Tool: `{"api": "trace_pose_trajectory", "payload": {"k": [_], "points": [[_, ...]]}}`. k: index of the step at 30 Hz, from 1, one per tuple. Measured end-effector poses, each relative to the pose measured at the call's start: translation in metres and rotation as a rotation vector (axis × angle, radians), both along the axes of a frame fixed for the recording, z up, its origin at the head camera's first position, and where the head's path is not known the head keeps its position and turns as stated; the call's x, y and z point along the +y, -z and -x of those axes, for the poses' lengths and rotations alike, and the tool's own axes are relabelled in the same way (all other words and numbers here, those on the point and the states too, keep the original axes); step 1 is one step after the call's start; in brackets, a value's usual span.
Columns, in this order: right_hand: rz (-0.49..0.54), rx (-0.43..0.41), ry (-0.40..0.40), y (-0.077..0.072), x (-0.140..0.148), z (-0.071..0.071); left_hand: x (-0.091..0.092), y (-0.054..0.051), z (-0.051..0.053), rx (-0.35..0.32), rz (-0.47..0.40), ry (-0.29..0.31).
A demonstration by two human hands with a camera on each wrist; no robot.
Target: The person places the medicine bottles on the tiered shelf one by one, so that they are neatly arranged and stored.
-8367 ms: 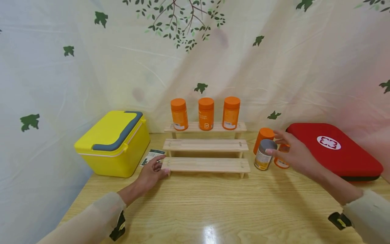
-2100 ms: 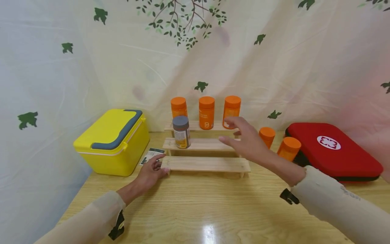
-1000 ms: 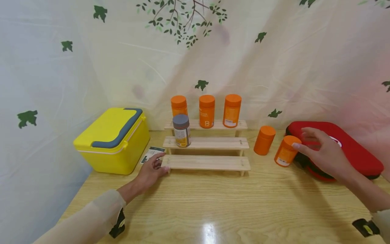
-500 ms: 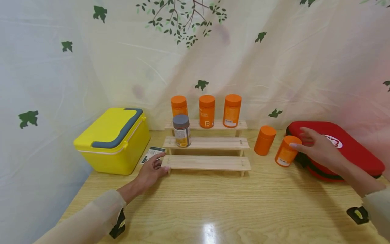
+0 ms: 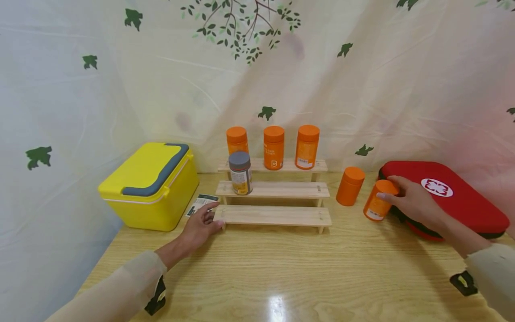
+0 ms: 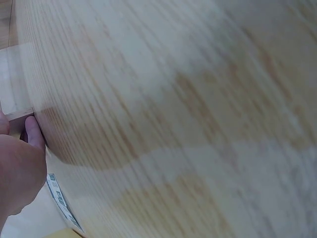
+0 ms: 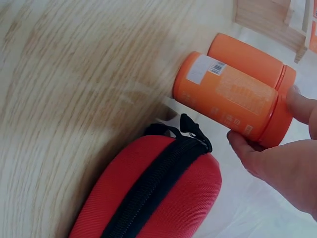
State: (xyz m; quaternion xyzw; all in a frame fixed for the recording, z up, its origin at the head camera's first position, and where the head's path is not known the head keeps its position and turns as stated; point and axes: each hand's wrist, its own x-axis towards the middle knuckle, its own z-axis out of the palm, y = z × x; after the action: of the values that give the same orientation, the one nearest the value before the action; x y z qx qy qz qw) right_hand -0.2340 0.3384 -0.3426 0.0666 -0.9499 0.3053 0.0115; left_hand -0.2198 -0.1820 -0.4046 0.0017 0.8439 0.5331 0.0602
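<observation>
My right hand (image 5: 416, 202) has its thumb and fingers at the cap of an orange pill bottle (image 5: 377, 205). The right wrist view shows thumb and fingers on opposite sides of that cap, with the bottle (image 7: 225, 94) upright on the table. A second orange bottle (image 5: 349, 188) stands just to its left. My left hand (image 5: 197, 230) grips the left end of the lowest step of a three-step wooden rack (image 5: 277, 215). Several orange bottles, one of them a middle bottle (image 5: 273, 150), line the top step. A grey-capped bottle (image 5: 240, 175) stands at the left of the middle step.
A yellow box (image 5: 157, 192) with a blue-grey handle stands at the left, a printed card (image 5: 199, 202) beside it. The red first-aid case (image 5: 462, 197) lies right of the bottles, close to my right hand. A leaf-patterned cloth (image 5: 193, 67) hangs behind the table.
The grey-capped bottle went from the table at the right to the middle step. My right hand returned to the right and closed in on the orange bottle's cap. The left hand stayed put.
</observation>
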Motion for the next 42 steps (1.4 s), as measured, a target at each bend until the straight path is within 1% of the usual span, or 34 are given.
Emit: {"api": "trace_pose_trajectory", "payload": {"k": [4, 14, 22, 27, 32, 35, 38, 42], "points": [[-0.015, 0.020, 0.005, 0.002, -0.001, 0.000, 0.000, 0.001, 0.001, -0.001, -0.006, 0.001], [-0.038, 0.024, 0.015, 0.003, -0.001, -0.001, 0.001, 0.002, 0.000, 0.020, -0.009, 0.003], [-0.029, 0.055, 0.022, 0.002, -0.004, -0.005, 0.002, 0.002, 0.000, 0.022, -0.015, -0.003], [0.014, 0.102, 0.017, -0.004, -0.009, -0.013, 0.002, 0.002, 0.000, 0.022, -0.012, -0.005], [0.080, 0.160, -0.019, -0.014, -0.014, -0.026, 0.001, 0.002, 0.000, 0.017, -0.015, 0.002], [0.100, 0.193, -0.047, -0.021, -0.017, -0.033, 0.001, 0.002, 0.000, 0.013, -0.015, 0.001], [0.102, 0.214, -0.066, -0.028, -0.023, -0.040, 0.001, 0.002, 0.000, 0.012, -0.014, 0.000], [0.088, 0.216, -0.080, -0.032, -0.033, -0.048, 0.001, 0.003, 0.000, 0.014, -0.010, 0.003]]}}
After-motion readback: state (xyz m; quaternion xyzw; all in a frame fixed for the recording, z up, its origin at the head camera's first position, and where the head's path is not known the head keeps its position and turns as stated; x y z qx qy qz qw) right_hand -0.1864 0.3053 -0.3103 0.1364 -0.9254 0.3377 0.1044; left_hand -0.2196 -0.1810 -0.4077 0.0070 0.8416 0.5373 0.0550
